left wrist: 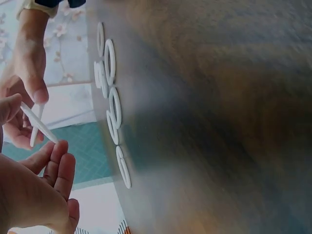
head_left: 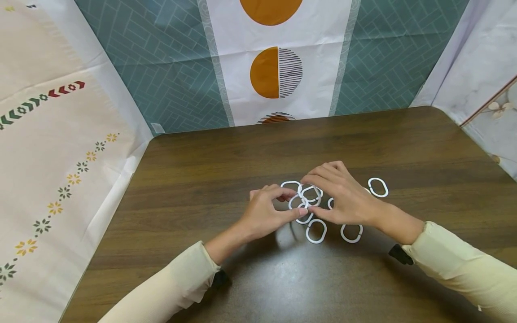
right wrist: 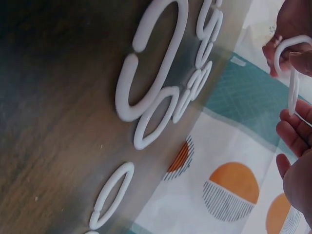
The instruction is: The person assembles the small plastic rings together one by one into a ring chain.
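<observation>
Two hands: left hand (head_left: 264, 210) and right hand (head_left: 343, 197) are each pinching an oval link between thumb and fingers.
Held links: left hand's link (left wrist: 40, 124) is crossing right hand's link (left wrist: 34, 136) above the table; joined or not, cannot tell.
Loose links (right wrist: 165, 70): smooth, white, some gapped, lying well inside the side edges.
Table (head_left: 181, 179): wood grain is stretching toward the left edge.

Brown table (head_left: 194, 179), wood-grained; white links (right wrist: 171, 57), scattered
</observation>
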`<action>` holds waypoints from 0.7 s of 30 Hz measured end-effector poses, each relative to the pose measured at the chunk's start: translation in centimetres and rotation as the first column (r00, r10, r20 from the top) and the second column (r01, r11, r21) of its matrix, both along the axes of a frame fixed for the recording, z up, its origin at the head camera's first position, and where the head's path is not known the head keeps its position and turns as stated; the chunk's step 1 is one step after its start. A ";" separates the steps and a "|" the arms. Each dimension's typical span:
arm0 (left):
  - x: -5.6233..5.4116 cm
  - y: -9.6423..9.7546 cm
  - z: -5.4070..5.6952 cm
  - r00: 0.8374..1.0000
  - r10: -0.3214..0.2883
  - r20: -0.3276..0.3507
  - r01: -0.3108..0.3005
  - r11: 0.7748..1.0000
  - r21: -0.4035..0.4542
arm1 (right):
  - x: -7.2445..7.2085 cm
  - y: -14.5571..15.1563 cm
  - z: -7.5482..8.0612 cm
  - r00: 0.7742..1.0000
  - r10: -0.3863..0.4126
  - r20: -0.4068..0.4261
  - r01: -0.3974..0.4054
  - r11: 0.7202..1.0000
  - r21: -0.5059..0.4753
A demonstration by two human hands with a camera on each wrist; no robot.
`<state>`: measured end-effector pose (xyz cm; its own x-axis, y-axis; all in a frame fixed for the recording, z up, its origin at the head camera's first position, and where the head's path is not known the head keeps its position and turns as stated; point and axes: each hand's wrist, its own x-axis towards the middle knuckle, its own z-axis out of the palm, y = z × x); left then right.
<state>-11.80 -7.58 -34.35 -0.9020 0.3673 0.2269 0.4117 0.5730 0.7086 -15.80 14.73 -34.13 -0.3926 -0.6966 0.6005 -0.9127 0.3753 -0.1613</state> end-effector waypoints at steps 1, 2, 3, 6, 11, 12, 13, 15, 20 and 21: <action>0.0 0.1 0.0 1.000 -0.003 -0.003 0.003 1.000 -0.004 | 0.1 -0.1 0.0 1.000 0.003 -0.010 -0.003 1.000 0.003; 0.0 0.1 0.1 1.000 -0.009 -0.003 0.009 1.000 -0.007 | 0.1 -0.2 0.0 1.000 0.006 -0.018 -0.006 1.000 0.006; 0.0 0.2 0.1 1.000 -0.013 -0.003 0.013 1.000 -0.012 | 0.1 -0.3 0.1 1.000 0.005 -0.024 -0.005 1.000 0.009; 0.0 0.3 0.1 1.000 -0.018 0.007 0.018 1.000 -0.023 | 0.2 -0.5 0.3 0.999 -0.006 -0.043 0.007 1.000 0.010; 0.0 0.2 -0.2 0.999 -0.015 0.049 0.016 1.000 -0.020 | 0.0 -0.4 0.4 0.998 -0.023 -0.057 0.022 1.000 -0.014; 0.1 0.1 -0.2 0.998 -0.016 0.055 0.017 1.000 -0.018 | 0.0 -0.4 0.3 0.998 -0.026 -0.060 0.025 1.000 -0.015; 0.0 0.1 -0.2 0.998 -0.019 0.061 0.020 1.000 -0.016 | 0.0 -0.3 0.3 0.998 -0.028 -0.064 0.027 0.999 -0.017; 0.0 0.1 -0.2 0.998 -0.023 0.067 0.024 1.000 -0.012 | 0.0 -0.3 0.2 0.997 -0.034 -0.076 0.033 0.999 -0.018; 0.0 0.1 -0.1 0.998 -0.032 0.046 0.032 0.999 0.010 | 0.0 -0.4 0.2 0.994 -0.051 -0.092 0.049 0.999 -0.020; 0.0 0.2 -0.1 0.999 -0.036 0.038 0.036 0.999 0.018 | 0.1 -0.4 0.3 0.994 -0.053 -0.093 0.052 0.998 -0.021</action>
<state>-11.77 -7.42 -34.47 -0.8964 0.3962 0.1988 0.4041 0.5459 0.7340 -15.74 14.29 -33.88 -0.3699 -0.6650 0.6488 -0.9032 0.4209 -0.0836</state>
